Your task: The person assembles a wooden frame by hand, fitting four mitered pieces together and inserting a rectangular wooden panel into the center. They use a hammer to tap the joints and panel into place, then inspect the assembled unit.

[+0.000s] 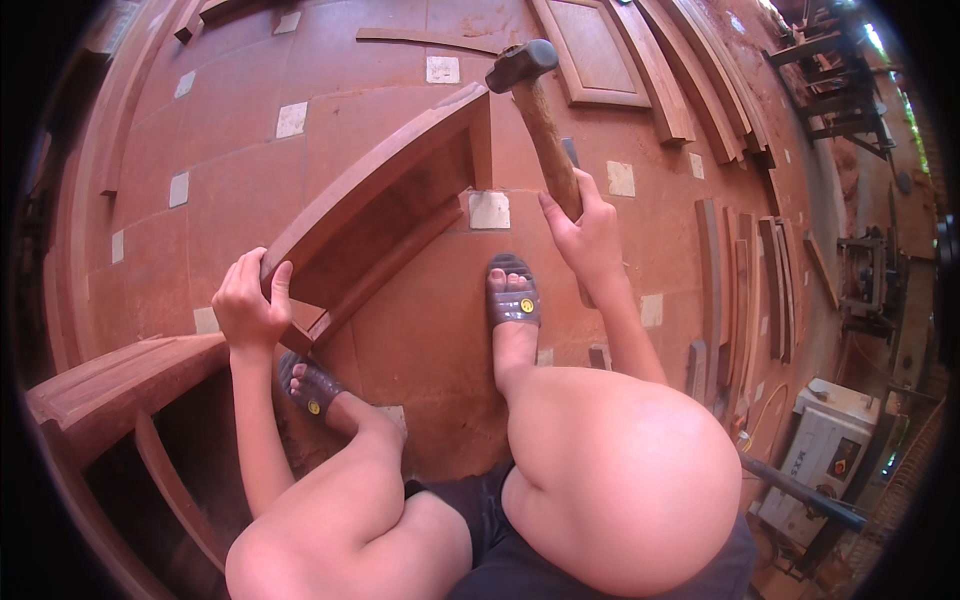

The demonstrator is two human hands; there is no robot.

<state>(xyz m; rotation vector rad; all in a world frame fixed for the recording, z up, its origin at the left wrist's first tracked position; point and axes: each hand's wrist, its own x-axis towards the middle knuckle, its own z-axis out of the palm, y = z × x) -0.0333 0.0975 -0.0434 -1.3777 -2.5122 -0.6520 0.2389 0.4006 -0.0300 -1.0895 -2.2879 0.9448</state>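
Note:
A framed wooden panel stands on edge on the tiled floor, slanting from near my left foot up toward the middle. My left hand grips its near top corner, thumb on the inner side and fingers over the outer side. My right hand is wrapped round the wooden handle of a hammer, held raised with its dark metal head up, just right of the panel's far end and apart from it. Part of a dark-tipped tool shows behind the handle; its kind is unclear.
Another wooden frame piece stands at the lower left. A finished panel and long boards lie at the far right. Several wood strips lie right of my arm, with a white box-shaped machine beyond. My sandalled feet flank the panel's near end.

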